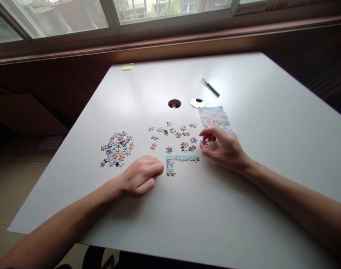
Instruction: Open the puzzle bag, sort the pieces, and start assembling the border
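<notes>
My right hand [222,147] hovers just above the white table [243,186] and pinches a small puzzle piece [204,142] between thumb and fingertips. Just left of it lies a joined L-shaped corner of the puzzle [176,162] with a light blue border. My left hand [141,175] rests on the table as a loose fist, its knuckles next to that corner, holding nothing that I can see. Several loose pieces [176,134] are spread beyond the corner. A heap of mixed pieces [116,148] lies further left.
A printed reference picture [216,118] lies beyond my right hand. Behind it are a round metal cap [197,102], an open cable hole [174,104] and a black pen [210,87]. A yellow sticky pad [127,67] sits at the far edge under the window.
</notes>
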{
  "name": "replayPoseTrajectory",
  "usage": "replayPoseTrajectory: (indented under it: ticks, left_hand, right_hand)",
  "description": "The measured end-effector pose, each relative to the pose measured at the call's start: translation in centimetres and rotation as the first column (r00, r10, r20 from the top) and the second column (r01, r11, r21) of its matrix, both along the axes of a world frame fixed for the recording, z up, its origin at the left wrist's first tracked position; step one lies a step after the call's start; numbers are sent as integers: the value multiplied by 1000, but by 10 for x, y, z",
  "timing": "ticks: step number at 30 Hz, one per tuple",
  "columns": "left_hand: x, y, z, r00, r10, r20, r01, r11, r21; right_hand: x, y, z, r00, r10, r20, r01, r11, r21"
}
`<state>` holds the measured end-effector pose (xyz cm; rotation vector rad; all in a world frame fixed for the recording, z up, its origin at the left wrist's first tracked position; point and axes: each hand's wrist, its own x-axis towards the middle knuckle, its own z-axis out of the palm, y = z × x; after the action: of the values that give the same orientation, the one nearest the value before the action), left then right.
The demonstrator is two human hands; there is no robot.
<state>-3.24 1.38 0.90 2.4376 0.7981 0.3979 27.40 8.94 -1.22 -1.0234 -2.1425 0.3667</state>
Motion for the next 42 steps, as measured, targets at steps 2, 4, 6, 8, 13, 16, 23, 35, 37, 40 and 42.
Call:
replayPoseTrajectory:
  ticks: [2,4,6,8,13,16,23,35,37,40,42]
  left_hand:
    - [0,0,0,1000,-1,-2,1,1000,-1]
    - [1,0,-1,1000,-5,1,5,1000,5]
    - [1,1,0,1000,-7,7,7,1000,14]
    - [1,1,0,1000,-8,13,8,1000,22]
    - [2,1,1,1000,-11,28,10,1000,22]
    - [1,1,0,1000,-14,25,14,1000,19]
    - [0,2,-3,1000,-19,10,19,999,35]
    - [0,3,-3,998,-4,55,4,1000,-9]
    - [0,3,-2,997,6,73,-4,1000,-24]
    - [0,3,-2,995,25,97,-20,998,-52]
    - [0,3,-1,993,32,112,-25,998,-65]
  right_hand:
    - [1,1,-1,1000,0,24,0,1000,-13]
    - [2,1,-3,999,-5,42,5,1000,-17]
    - [3,2,-4,999,-8,53,9,1000,-11]
    - [3,3,-5,998,-6,64,7,1000,-10]
    - [1,3,-6,997,15,81,-14,1000,-12]
    - [0,3,-7,996,13,92,-15,999,28]
    - [1,2,-12,995,-6,95,1,998,56]
    - [2,3,-12,995,-21,98,12,996,90]
    - [2,3,-11,995,-22,102,12,995,95]
    - [2,2,-10,994,-29,106,19,995,99]
    - [2,2,-9,994,-35,108,24,995,99]
